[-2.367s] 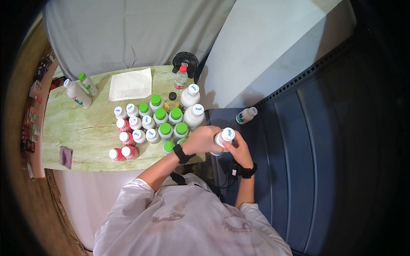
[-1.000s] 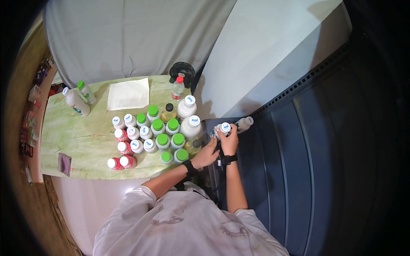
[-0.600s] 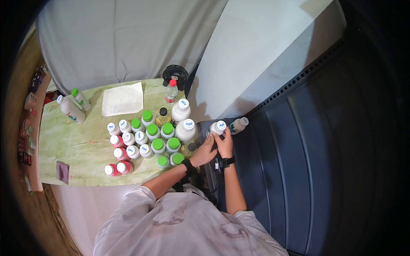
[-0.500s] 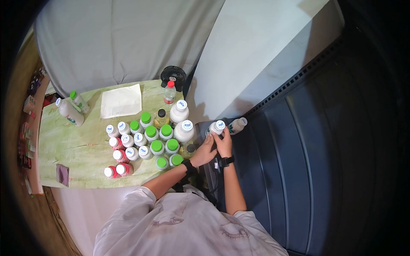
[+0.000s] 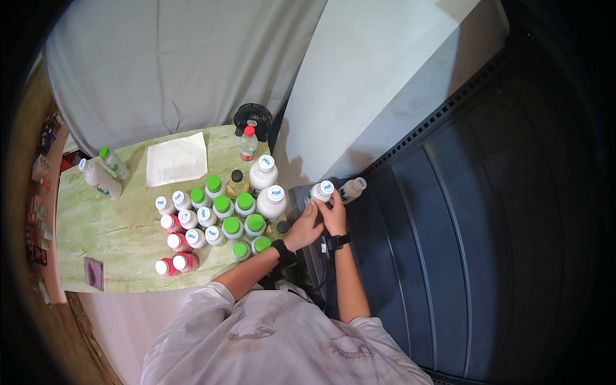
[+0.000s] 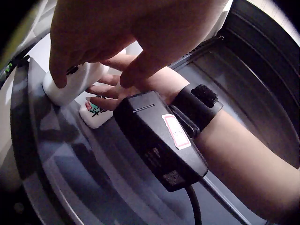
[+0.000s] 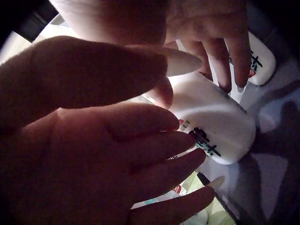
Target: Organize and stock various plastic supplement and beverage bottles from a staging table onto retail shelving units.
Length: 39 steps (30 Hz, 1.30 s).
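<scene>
In the head view my right hand (image 5: 334, 219) grips a white milk bottle (image 5: 317, 194) near its blue-printed white cap. My left hand (image 5: 303, 233) lies against the bottle's side, its fingers extended and thumb spread apart. The right wrist view shows the bottle's body (image 7: 206, 108), with dark lettering, between the fingers of both hands. In the left wrist view the left hand (image 6: 126, 33) reaches over the bottle (image 6: 70, 86), with the right hand behind it. A second similar milk bottle (image 5: 351, 190) is just right of the held one.
The green table (image 5: 128, 244) carries several green-, white- and black-capped bottles, including a large milk bottle (image 5: 272, 202). A paper sheet (image 5: 178, 159), small black fan (image 5: 252, 120) and purple cloth (image 5: 94, 274) lie farther out. A dark blue ridged surface (image 5: 410, 269) extends right.
The milk bottle has moved away from my body, to beside the second bottle. My left hand has slid from its upper part down to its side. The head view has shifted slightly.
</scene>
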Motion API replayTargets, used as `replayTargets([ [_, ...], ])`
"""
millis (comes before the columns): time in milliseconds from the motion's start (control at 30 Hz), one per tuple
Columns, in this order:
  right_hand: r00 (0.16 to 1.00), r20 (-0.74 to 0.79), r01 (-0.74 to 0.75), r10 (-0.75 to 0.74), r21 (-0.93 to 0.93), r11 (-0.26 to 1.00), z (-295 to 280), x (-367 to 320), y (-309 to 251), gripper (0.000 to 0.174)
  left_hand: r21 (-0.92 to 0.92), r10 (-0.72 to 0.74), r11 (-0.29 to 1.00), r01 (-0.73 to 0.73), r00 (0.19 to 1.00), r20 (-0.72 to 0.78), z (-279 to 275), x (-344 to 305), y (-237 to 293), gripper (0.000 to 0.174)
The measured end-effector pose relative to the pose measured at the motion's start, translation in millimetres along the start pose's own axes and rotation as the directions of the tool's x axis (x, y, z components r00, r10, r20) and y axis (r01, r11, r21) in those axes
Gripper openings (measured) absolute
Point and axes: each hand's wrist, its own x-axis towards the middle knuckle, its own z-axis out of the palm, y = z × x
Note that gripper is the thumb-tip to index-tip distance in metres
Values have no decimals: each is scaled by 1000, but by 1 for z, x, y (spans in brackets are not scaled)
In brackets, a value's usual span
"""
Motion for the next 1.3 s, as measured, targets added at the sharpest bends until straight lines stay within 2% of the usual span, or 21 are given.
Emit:
replayTargets([
  [200,999,48,5,-7,35,999,-10,-7,-10,59,23,-7,1000,7,1000,6,-2,0,-3,77],
  [300,999,-8,-53,53,-71,996,-28,-8,-12,62,23,-4,1000,4,1000,-20,-2,0,-7,76],
  [333,991,-91,-102,99,-26,994,-33,-7,-13,62,18,1,1000,-1,1000,-30,-1,-1,-8,76],
  [433,931,-363,-63,-26,-233,970,-50,5,-2,63,29,-25,999,26,999,-35,0,-3,-7,75],
  [533,901,-408,-62,-144,-451,891,-61,13,-3,66,3,-13,1000,13,999,-43,-3,-8,0,73],
  [733,951,-304,-151,62,-282,948,-63,33,24,76,-36,22,999,-23,1000,-17,-7,-12,7,73],
  [1033,953,-289,-177,94,-276,945,-58,43,43,76,-26,24,999,-25,999,-24,-8,-13,9,71],
  [1133,962,-267,-135,61,-270,953,-59,46,49,78,-19,25,999,-25,999,-24,-8,-13,9,72],
  [1300,949,-291,-196,120,-246,949,-59,44,40,82,-17,24,1000,-24,1000,-9,-13,-16,18,72],
])
